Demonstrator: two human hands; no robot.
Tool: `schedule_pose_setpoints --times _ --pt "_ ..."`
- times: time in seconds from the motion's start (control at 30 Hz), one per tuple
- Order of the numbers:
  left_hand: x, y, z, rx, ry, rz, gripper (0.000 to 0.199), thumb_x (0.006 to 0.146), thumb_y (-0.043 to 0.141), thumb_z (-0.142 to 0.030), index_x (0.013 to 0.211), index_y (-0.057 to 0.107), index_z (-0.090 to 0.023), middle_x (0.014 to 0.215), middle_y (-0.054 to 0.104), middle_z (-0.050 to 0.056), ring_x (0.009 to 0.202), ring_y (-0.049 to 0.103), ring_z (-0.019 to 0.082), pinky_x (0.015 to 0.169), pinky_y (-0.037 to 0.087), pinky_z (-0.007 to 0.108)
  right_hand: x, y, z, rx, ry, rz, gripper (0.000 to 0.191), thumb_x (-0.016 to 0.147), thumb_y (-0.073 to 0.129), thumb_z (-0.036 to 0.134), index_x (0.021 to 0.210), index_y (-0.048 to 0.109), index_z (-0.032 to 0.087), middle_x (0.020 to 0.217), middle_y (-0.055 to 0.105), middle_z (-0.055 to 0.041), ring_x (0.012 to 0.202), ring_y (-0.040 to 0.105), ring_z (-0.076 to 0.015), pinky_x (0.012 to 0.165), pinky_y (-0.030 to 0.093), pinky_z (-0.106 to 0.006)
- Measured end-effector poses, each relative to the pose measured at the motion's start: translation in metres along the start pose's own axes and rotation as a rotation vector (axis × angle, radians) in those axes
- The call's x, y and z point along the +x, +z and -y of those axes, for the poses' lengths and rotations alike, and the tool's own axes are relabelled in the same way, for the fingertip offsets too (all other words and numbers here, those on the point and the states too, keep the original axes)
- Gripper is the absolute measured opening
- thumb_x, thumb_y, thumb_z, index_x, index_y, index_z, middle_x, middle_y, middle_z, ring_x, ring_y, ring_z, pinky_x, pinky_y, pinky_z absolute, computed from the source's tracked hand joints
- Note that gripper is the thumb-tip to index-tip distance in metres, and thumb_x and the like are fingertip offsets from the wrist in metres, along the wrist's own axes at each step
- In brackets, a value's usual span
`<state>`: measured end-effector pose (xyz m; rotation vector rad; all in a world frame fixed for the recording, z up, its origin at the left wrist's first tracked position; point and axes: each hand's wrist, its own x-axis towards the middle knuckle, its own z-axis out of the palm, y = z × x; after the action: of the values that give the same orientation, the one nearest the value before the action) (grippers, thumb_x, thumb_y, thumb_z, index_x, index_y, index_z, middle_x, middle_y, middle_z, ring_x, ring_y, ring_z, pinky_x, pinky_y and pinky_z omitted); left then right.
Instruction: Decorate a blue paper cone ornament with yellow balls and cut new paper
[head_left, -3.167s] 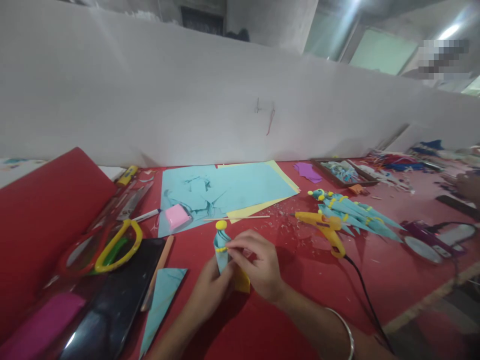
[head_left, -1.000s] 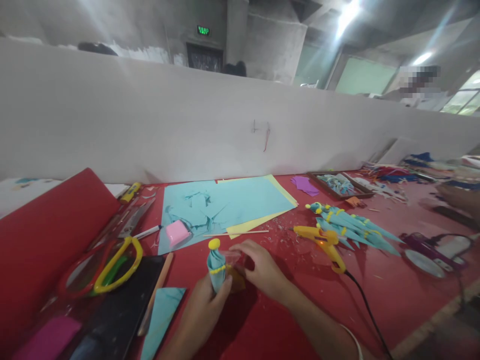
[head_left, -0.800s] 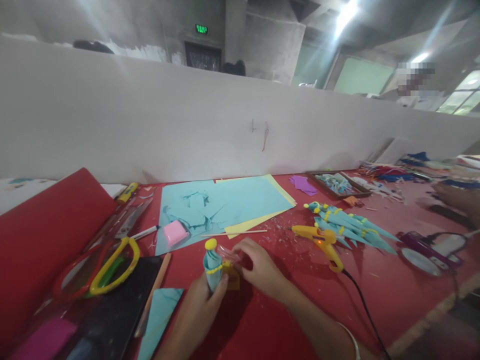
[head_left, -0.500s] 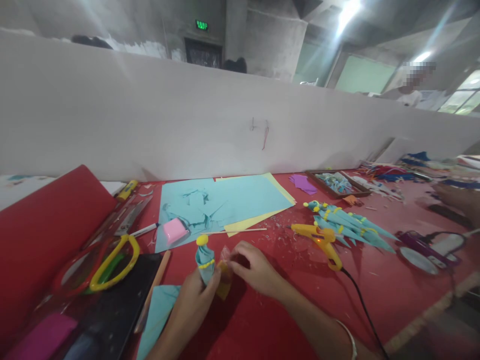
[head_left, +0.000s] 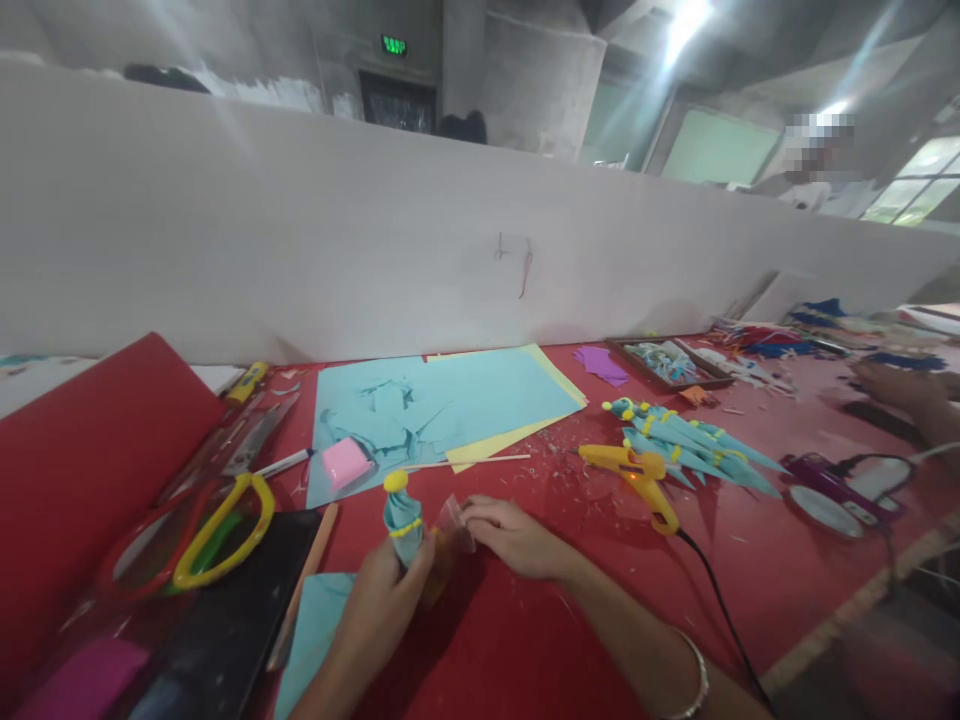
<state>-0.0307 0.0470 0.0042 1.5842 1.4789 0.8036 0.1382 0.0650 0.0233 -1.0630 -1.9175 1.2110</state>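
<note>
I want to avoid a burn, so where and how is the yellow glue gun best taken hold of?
Probably by the handle, with the right hand coming from the near side. The glue gun lies flat, handle slanting toward you and nozzle pointing left; its small light glows, so the nozzle may be hot.

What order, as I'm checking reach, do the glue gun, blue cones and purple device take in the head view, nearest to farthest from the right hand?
1. Glue gun, right of the right hand
2. Blue cones, beyond it
3. Purple device, farther right
</note>
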Motion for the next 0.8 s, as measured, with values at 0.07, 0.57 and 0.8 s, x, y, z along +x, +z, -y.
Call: schedule_pose_setpoints --times 0.07,0.57,0.8 --pt "-0.001 -0.001 -0.002 0.008 -0.008 0.042 0.038 0.073 0.038 -0.052 0.056 0.041 -0.018 0.052 0.041 -0.003 0.053 0.038 0.013 0.050 0.031 0.023 -0.001 0.006 -0.001 -0.057 0.001 -0.065 0.026 0.079 0.040 0.013 0.057 0.052 0.015 0.065 0.050 0.0006 0.066 0.050 -0.0100 0.065 0.038 -0.021" --pt "0.001 0.000 -0.002 -0.028 0.049 0.091 0.032 0.077 0.038 -0.043 0.057 0.042 -0.018 0.053 0.041 -0.004 0.052 0.037 0.010 0.049 0.031 0.021 -0.003 0.017 -0.004 -0.279 0.012 -0.135 0.018 0.062 0.048 0.001 0.060 0.059 0.015 0.060 0.056 0.0011 0.057 0.046 -0.0097 0.056 0.036 -0.021" --pt "0.000 -0.004 -0.007 0.054 0.036 0.074 0.033 0.075 0.038 -0.041 0.051 0.043 -0.018 0.046 0.043 -0.004 0.047 0.040 0.011 0.046 0.030 0.022 -0.002 0.023 -0.007 -0.232 0.033 -0.169 0.015 0.062 0.052 0.001 0.058 0.057 0.014 0.058 0.051 0.0023 0.056 0.043 -0.0085 0.053 0.032 -0.019"
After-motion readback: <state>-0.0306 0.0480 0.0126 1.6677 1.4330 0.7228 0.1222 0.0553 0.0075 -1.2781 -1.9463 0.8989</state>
